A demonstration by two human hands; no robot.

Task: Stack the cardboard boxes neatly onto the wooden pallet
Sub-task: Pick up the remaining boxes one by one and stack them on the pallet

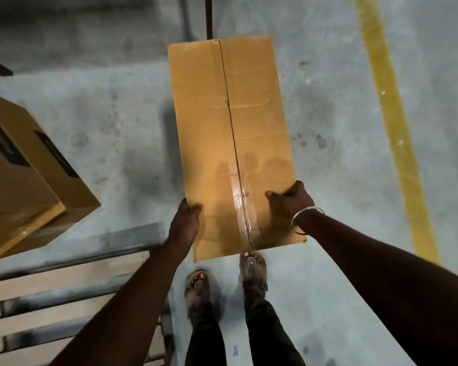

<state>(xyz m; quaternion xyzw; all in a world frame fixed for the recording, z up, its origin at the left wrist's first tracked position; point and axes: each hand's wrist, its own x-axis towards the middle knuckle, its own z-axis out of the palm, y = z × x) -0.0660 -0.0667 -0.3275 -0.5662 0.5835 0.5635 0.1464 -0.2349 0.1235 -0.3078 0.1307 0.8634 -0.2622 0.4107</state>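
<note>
A long tan cardboard box [230, 143], taped along its centre seam, is held above the concrete floor in front of me. My left hand [185, 220] grips its near left edge, thumb on top. My right hand [291, 202], with a metal bangle at the wrist, grips the near right edge, thumb lying on the top face. The wooden pallet [64, 299] lies at the lower left, its slats showing beside my left arm. A second cardboard box [24, 180] with dark labels sits at the left, over the pallet's far part.
My two sandalled feet [222, 281] stand on the grey concrete floor just under the held box. A yellow painted line [391, 122] runs along the floor at the right. A dark post [209, 17] rises at the top centre.
</note>
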